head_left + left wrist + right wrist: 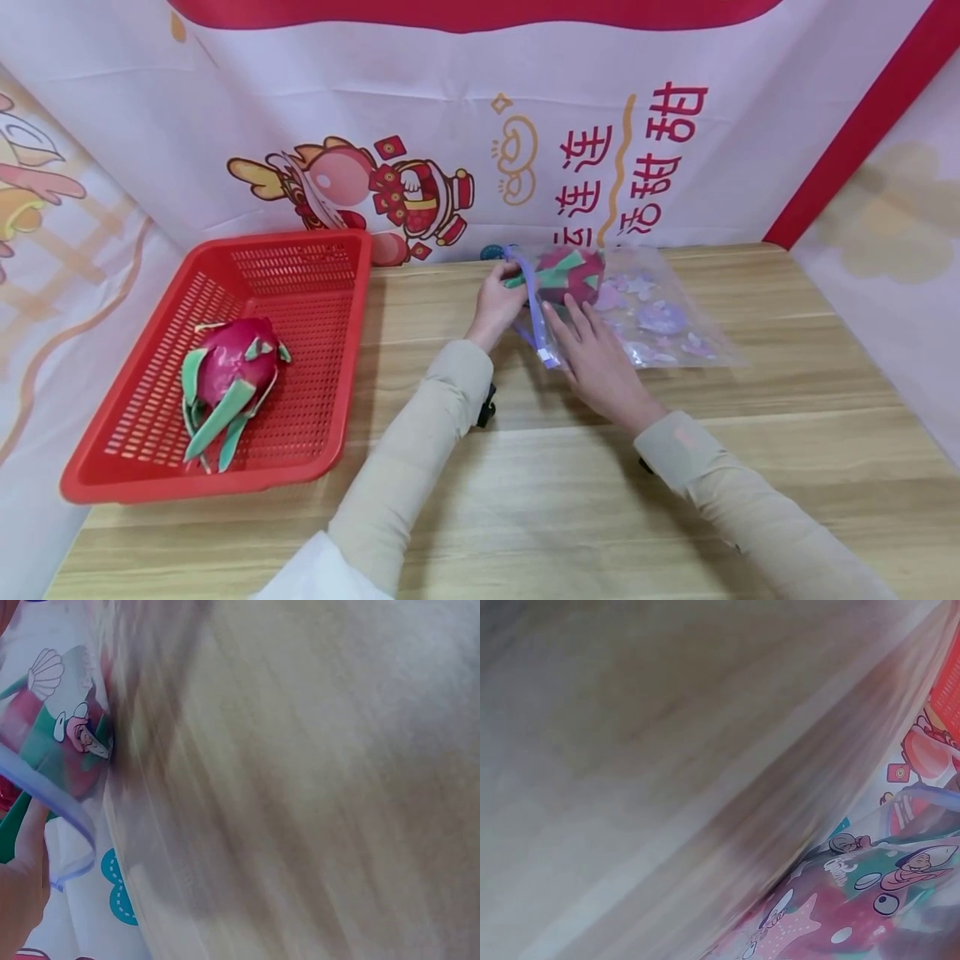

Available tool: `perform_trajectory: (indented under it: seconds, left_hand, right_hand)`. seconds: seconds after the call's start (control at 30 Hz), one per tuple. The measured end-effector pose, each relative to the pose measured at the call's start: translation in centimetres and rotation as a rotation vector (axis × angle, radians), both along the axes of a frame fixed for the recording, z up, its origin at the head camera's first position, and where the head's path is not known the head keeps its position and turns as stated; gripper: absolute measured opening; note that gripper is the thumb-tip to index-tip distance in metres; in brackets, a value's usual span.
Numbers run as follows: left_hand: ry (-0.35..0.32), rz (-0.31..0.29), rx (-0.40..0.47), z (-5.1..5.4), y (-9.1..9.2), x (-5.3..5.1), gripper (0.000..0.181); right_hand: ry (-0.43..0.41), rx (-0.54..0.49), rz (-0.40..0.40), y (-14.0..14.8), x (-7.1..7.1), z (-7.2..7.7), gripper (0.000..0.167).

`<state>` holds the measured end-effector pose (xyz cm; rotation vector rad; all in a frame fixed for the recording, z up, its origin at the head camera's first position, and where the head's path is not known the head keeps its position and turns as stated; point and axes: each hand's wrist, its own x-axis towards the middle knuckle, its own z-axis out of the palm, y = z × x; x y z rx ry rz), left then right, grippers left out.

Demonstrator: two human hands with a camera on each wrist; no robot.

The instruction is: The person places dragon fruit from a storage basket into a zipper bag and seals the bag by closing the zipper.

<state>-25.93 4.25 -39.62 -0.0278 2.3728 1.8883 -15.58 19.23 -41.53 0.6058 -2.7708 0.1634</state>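
A dragon fruit (572, 271), deep pink with green scales, lies inside a clear zip bag (660, 321) printed with sea shells and starfish. The bag's purple zip edge (534, 304) faces left. At that mouth my left hand (497, 305) grips the green end of the fruit; its far fingers are partly hidden. My right hand (598, 367) rests its extended fingers on the bag's near side, against the fruit. In the left wrist view the left thumb (30, 844) lies beside the green scales. The right wrist view shows the printed bag over the fruit (832, 922), but no fingers clearly.
A red plastic basket (315, 417) stands on the left of the wooden table (570, 508), with another dragon fruit (236, 362) in it. A printed cloth (465, 100) hangs along the table's back edge, and more cloth rises at both sides.
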Motion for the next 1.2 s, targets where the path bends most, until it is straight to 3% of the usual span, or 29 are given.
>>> perform_trajectory:
  seconds: [0.2, 0.4, 0.73, 1.2]
  left_hand:
    - [0.068, 0.051, -0.024, -0.5, -0.1, 0.2, 0.045]
    - [0.11, 0.1, 0.009, -0.7, 0.1, 0.3, 0.04]
    - [0.031, 0.176, 0.159, -0.6, 0.9, 0.3, 0.033]
    - [0.005, 0.189, 0.299, -0.7, 1.4, 0.3, 0.033]
  right_hand:
    - [0.016, -0.007, 0.008, 0.0, -0.1, 0.1, 0.065]
    - [0.022, -0.012, 0.011, 0.0, -0.1, 0.0, 0.062]
    - [0.002, -0.016, -0.002, 0.0, -0.1, 0.1, 0.06]
    - [-0.016, -0.017, -0.008, 0.0, -0.1, 0.2, 0.062]
